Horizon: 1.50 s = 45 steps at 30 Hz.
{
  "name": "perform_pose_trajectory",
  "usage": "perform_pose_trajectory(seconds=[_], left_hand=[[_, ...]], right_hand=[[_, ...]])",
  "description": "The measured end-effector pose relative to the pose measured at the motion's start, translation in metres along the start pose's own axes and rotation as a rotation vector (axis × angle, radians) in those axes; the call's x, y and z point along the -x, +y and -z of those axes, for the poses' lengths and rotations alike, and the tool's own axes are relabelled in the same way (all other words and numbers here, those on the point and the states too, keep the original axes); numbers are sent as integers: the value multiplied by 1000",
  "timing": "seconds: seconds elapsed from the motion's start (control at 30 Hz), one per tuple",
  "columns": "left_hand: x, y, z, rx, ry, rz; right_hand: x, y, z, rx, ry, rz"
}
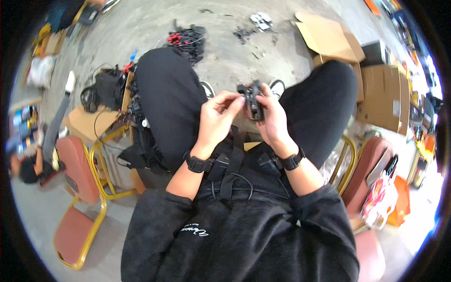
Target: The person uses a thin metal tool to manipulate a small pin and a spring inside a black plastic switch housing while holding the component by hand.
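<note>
Between my raised hands, above my lap, is a small black plastic device [254,104] with a dark, jointed-looking body; its exact kind is too small and blurred to tell. My right hand [273,117] grips it from the right side, thumb and fingers around its edge. At its left side, my left hand [216,116] has thumb and forefinger pinched together against the device's edge. Black bands circle both wrists, each with a small black box [219,167] close by on the inner side.
A cable pile with red ends [188,41] lies on the floor ahead. Open cardboard boxes [324,37] stand at right; bags and cables [110,89] sit at left. Pink chairs [77,162] flank me, with plastic bags [383,199] at right. Another person [33,167] is at far left.
</note>
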<state>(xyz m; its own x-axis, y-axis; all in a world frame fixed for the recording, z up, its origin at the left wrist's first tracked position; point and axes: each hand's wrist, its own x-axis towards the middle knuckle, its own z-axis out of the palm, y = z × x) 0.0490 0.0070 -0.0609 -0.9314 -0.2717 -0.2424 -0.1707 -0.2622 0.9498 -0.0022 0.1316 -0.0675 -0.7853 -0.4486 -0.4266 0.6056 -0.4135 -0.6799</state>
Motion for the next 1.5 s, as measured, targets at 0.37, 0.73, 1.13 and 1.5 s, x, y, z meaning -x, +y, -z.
perform_pose_trajectory(seconds=[0.37, 0.73, 1.13, 1.5], left_hand=[[15, 25, 10, -805, 81, -941], [95, 1, 169, -595, 583, 95], [99, -243, 215, -858, -214, 918], [157, -443, 294, -846, -134, 929]], right_hand=[[11, -22, 9, -189, -228, -113], [8, -46, -23, -128, -294, 136], [11, -71, -26, 67, -193, 412], [12, -41, -49, -66, -182, 138]])
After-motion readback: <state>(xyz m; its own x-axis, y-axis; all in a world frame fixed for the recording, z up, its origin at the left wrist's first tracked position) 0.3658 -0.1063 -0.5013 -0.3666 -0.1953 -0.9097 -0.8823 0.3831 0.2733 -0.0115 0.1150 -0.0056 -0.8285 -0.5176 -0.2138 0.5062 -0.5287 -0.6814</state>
